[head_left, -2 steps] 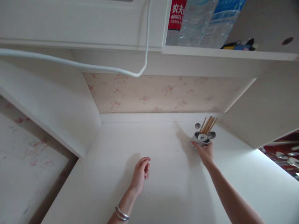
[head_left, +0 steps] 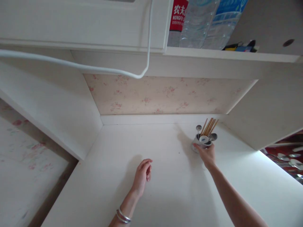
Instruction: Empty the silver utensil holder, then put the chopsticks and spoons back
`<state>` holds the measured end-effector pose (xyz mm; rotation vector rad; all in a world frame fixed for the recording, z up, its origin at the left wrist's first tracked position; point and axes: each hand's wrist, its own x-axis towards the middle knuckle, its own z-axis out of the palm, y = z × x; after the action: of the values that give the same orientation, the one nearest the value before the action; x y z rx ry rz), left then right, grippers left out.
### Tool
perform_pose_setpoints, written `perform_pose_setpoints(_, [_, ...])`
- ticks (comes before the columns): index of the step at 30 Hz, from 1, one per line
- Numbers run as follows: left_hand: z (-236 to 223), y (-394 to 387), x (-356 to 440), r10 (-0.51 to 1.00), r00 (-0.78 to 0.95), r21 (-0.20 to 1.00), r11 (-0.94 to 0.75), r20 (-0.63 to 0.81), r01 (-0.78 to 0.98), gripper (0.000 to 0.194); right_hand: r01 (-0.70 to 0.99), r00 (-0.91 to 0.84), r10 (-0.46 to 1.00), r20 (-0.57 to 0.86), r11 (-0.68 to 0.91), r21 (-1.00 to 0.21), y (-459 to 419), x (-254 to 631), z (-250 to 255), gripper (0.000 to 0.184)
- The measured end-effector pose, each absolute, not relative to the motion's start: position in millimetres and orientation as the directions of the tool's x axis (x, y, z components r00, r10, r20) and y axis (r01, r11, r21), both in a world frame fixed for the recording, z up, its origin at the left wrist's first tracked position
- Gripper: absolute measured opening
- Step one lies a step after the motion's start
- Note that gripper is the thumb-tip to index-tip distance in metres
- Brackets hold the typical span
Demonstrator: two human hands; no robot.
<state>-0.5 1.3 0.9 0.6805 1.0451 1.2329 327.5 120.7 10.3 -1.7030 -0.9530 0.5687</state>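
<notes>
My right hand [head_left: 207, 155] is stretched far out and its fingers wrap the near side of a small white cup [head_left: 198, 144] standing near the back right of the white desk [head_left: 165, 189]. Wooden chopsticks [head_left: 209, 126] and metal spoons [head_left: 212, 136] stick up out of the cup. My left hand [head_left: 142, 175] hovers low over the middle of the desk with loosely curled fingers and nothing in it. Silver bangles [head_left: 123, 217] sit on that wrist.
A floral back panel [head_left: 161, 94] closes the alcove, with white side walls left and right. A white cable [head_left: 94, 66] loops under the upper cabinet. Water bottles [head_left: 201, 22] stand on the shelf above. Spoons lie on a red surface [head_left: 288, 154] at the right.
The cup and my right hand sit a little further left and up than before; the left hand has not moved.
</notes>
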Motion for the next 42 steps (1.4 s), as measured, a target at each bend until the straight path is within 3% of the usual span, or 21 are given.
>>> perform_pose_setpoints(4, [4.3,7.5,-5.7,0.967,-0.013,0.854,0.219,-0.256,-0.471,0.026,0.299,0.502,0.863,0.06,-0.108,-0.948,97.1,298.4,24.5,0.075])
perform_pose_setpoints(9, [11.4,15.1,-18.4,0.98,-0.024,0.672,0.116,-0.195,-0.731,0.026,0.143,-0.023,0.995,-0.097,-0.093,-0.985,37.1,238.0,41.8,0.071])
perform_pose_setpoints(12, [16.7,16.2,-25.5,0.982,0.015,0.51,0.111,-0.188,-0.853,0.035,0.189,-0.226,0.963,-0.144,-0.101,-0.977,2.8,202.4,48.6,0.069])
perform_pose_setpoints(16, [25.3,15.9,-31.2,0.983,0.01,0.386,0.081,-0.181,-0.919,0.042,0.335,-0.432,0.882,-0.188,-0.036,-0.941,-21.9,169.5,60.0,0.064])
perform_pose_setpoints(20, [31.7,15.0,-34.8,0.973,-0.018,0.341,0.063,-0.228,-0.938,0.04,0.513,-0.505,0.817,-0.28,0.023,-0.858,-24.8,155.6,76.5,0.064])
perform_pose_setpoints(26, [26.9,13.6,-36.2,0.951,-0.007,0.263,0.078,-0.308,-0.962,0.03,0.656,-0.535,0.739,-0.41,0.057,-0.753,-9.3,153.2,101.7,0.05])
perform_pose_setpoints(36, [19.0,11.8,-35.3,0.929,0.013,0.189,0.089,-0.371,-0.978,0.023,0.718,-0.579,0.647,-0.496,0.116,-0.687,11.3,147.6,119.7,0.047])
perform_pose_setpoints(42, [15.5,16.1,-31.0,0.871,0.01,0.15,0.096,-0.491,-0.984,0.021,0.634,-0.618,0.571,-0.541,-0.044,-0.772,15.5,142.7,113.0,0.041])
